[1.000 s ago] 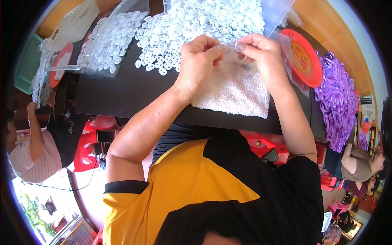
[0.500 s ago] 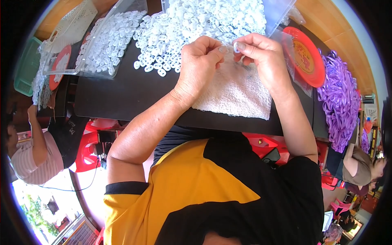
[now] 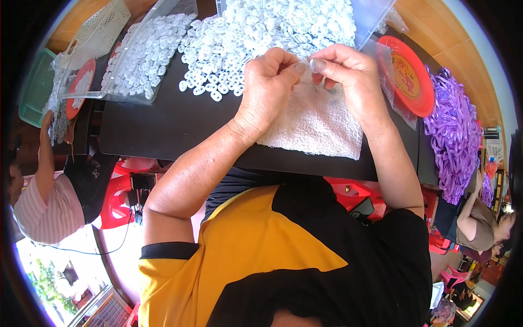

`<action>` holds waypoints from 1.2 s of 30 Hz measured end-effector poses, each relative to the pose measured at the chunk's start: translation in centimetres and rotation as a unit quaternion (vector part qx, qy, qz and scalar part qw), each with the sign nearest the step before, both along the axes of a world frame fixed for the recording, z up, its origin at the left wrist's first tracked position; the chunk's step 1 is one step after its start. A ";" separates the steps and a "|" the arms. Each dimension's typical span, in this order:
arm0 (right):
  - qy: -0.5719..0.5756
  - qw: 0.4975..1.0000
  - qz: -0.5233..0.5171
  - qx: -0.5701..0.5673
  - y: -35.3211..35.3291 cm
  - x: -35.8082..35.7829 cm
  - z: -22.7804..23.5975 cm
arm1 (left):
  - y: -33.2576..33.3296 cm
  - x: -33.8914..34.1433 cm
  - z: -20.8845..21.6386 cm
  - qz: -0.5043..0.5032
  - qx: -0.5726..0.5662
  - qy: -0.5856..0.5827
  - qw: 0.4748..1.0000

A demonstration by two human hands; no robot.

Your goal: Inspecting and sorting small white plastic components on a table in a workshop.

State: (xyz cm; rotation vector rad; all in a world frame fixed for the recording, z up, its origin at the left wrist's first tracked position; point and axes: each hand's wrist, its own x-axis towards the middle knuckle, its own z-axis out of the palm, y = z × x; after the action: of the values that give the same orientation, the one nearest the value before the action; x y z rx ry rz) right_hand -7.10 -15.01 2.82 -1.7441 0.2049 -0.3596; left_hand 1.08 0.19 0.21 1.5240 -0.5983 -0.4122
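Above a white terry towel (image 3: 316, 131), my two hands meet fingertip to fingertip. My right hand (image 3: 351, 73) pinches a small white oval piece (image 3: 312, 66) between thumb and forefinger, mostly covered by the fingers. My left hand (image 3: 267, 82) is closed in a pinch close beside it; whatever lies between its thumb and forefinger is too small to make out. Just beyond both hands spreads a large heap of white oval two-holed pieces (image 3: 218, 54), some lying loose on the dark table (image 3: 163, 125).
A clear plastic bin (image 3: 150, 97) of similar white pieces stands at the left. To the right are a red plate (image 3: 427, 98) and a pile of purple ribbon-like strips (image 3: 455, 136). Co-workers sit at the far left (image 3: 49, 212) and far right (image 3: 476, 223).
My fingertips have drawn slightly closer together, and the white piece in my right hand is turned and more covered. The left co-worker's arm has risen toward the hanging pale strands.
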 end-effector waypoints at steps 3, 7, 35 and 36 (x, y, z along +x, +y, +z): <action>0.008 1.000 0.004 -0.015 0.3 0.0 -0.1 | -0.1 -0.2 -0.1 -0.009 -0.012 0.000 1.000; -0.002 1.000 0.011 0.006 0.6 0.1 -0.3 | 0.0 -0.4 0.3 -0.016 -0.017 0.025 0.999; 0.014 0.998 -0.018 0.053 1.3 0.0 -0.1 | 0.0 -0.4 1.0 -0.030 -0.057 0.121 0.990; 0.013 0.998 -0.019 0.050 1.2 -0.1 0.1 | 0.0 -0.4 1.0 -0.032 -0.060 0.121 0.990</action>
State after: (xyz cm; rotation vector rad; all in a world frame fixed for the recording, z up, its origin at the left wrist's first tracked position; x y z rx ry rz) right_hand -7.20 -13.77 2.90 -1.6484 0.2721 -0.3484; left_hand 0.73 0.20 1.20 1.3179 -0.4738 -0.5908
